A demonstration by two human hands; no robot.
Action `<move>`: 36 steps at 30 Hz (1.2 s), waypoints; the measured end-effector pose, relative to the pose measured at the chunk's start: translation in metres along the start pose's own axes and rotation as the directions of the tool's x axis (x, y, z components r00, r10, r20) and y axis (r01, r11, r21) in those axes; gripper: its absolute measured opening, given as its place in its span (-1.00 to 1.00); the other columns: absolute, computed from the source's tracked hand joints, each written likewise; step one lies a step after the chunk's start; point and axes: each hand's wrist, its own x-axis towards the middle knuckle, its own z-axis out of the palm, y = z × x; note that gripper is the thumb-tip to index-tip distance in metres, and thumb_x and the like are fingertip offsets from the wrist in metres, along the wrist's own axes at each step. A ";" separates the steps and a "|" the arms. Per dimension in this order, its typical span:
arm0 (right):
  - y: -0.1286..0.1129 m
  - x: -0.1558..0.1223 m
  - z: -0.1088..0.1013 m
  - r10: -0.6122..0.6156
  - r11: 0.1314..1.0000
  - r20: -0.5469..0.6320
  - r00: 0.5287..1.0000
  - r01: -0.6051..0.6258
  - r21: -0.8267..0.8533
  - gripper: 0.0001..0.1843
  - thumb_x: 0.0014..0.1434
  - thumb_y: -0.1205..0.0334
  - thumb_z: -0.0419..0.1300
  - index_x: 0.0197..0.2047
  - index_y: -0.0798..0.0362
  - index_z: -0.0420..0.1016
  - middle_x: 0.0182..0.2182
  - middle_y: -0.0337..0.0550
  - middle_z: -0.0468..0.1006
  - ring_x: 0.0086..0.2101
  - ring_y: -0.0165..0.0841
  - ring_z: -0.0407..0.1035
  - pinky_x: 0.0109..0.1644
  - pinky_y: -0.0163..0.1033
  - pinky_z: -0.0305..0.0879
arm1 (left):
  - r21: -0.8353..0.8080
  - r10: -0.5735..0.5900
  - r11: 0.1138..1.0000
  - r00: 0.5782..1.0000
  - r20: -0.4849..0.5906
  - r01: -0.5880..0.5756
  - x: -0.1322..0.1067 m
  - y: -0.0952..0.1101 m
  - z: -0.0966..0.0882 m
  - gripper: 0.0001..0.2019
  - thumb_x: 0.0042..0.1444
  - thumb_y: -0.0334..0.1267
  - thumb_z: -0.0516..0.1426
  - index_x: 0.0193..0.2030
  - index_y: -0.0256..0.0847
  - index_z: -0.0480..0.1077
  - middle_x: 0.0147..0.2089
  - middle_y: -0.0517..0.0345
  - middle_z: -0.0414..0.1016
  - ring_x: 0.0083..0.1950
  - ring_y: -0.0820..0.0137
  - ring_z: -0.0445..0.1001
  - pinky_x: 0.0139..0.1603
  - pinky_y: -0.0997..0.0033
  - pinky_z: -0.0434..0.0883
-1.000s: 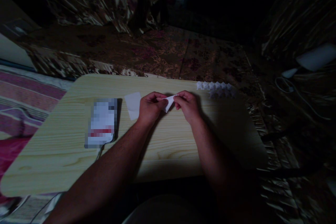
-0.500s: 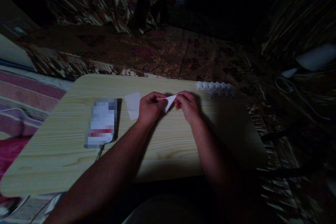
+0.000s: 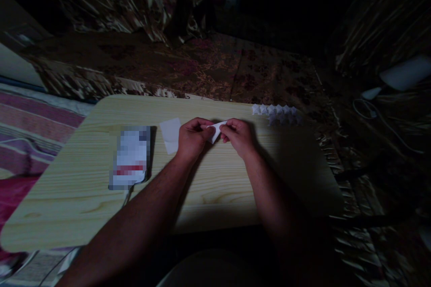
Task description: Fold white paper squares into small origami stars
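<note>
With each grip closed, the left hand (image 3: 191,138) and right hand (image 3: 241,137) pinch a folded white paper (image 3: 216,131) above the table (image 3: 218,188), near a flat sheet (image 3: 170,135).

The folded white paper (image 3: 216,132) is small and roughly triangular, one corner pointing down toward the person and its upper edge slanting up to the right. Pinched between the left fingers (image 3: 209,132) and the right fingers (image 3: 228,131), which cover its ends, it is over the middle of the counter (image 3: 218,175).
</note>
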 end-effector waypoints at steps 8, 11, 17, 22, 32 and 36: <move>0.001 0.000 0.000 -0.015 1.000 0.005 1.000 0.015 -0.001 -0.83 -0.02 0.18 0.23 -0.47 0.10 0.37 -0.66 -0.33 0.40 -0.65 -0.54 0.25 -0.60 -0.42 0.20 | 0.005 0.014 1.000 1.000 -0.008 -0.014 0.000 -0.001 0.000 -0.79 -0.22 -0.29 0.29 -0.38 -0.28 0.49 -0.50 0.18 0.46 -0.53 0.50 0.37 -0.49 0.50 0.32; 0.001 0.000 0.000 -0.002 1.000 0.007 1.000 0.002 -0.015 -0.82 -0.03 0.17 0.24 -0.44 0.10 0.39 -0.65 -0.32 0.41 -0.64 -0.52 0.27 -0.59 -0.41 0.21 | 0.009 0.019 1.000 1.000 0.011 -0.019 0.001 -0.002 -0.001 -0.79 -0.21 -0.28 0.29 -0.37 -0.28 0.49 -0.49 0.18 0.47 -0.52 0.49 0.38 -0.48 0.50 0.33; 0.001 0.001 0.000 0.020 0.999 -0.003 1.000 -0.020 -0.030 -0.81 -0.04 0.14 0.25 -0.44 0.09 0.39 -0.65 -0.33 0.40 -0.63 -0.53 0.26 -0.57 -0.41 0.21 | -0.008 0.032 0.999 0.999 0.040 -0.031 0.001 -0.003 -0.001 -0.80 -0.21 -0.29 0.29 -0.37 -0.28 0.48 -0.49 0.17 0.46 -0.53 0.49 0.37 -0.50 0.49 0.31; 0.002 0.000 0.000 0.007 1.000 -0.021 1.000 -0.007 -0.026 -0.82 -0.03 0.15 0.23 -0.45 0.10 0.41 -0.66 -0.33 0.39 -0.65 -0.53 0.23 -0.57 -0.41 0.18 | -0.005 0.017 1.000 1.000 0.022 -0.017 0.000 -0.002 0.001 -0.81 -0.21 -0.29 0.29 -0.39 -0.28 0.48 -0.51 0.18 0.46 -0.55 0.49 0.36 -0.50 0.49 0.30; -0.002 0.000 0.000 0.003 1.000 -0.086 0.996 -0.002 0.011 -0.81 -0.09 0.17 0.26 -0.52 0.09 0.34 -0.68 -0.35 0.38 -0.65 -0.53 0.22 -0.56 -0.40 0.14 | 0.015 -0.014 1.000 1.000 0.014 0.014 0.001 -0.001 0.000 -0.81 -0.22 -0.30 0.29 -0.40 -0.28 0.49 -0.51 0.17 0.48 -0.55 0.48 0.38 -0.49 0.48 0.30; -0.003 0.001 0.000 0.015 1.000 -0.112 0.994 -0.014 0.013 -0.78 -0.11 0.18 0.27 -0.55 0.06 0.29 -0.70 -0.37 0.36 -0.65 -0.53 0.21 -0.56 -0.39 0.13 | 0.016 -0.022 1.000 1.000 0.013 0.022 0.000 0.001 0.001 -0.82 -0.23 -0.31 0.28 -0.40 -0.28 0.50 -0.50 0.16 0.49 -0.55 0.48 0.37 -0.49 0.48 0.30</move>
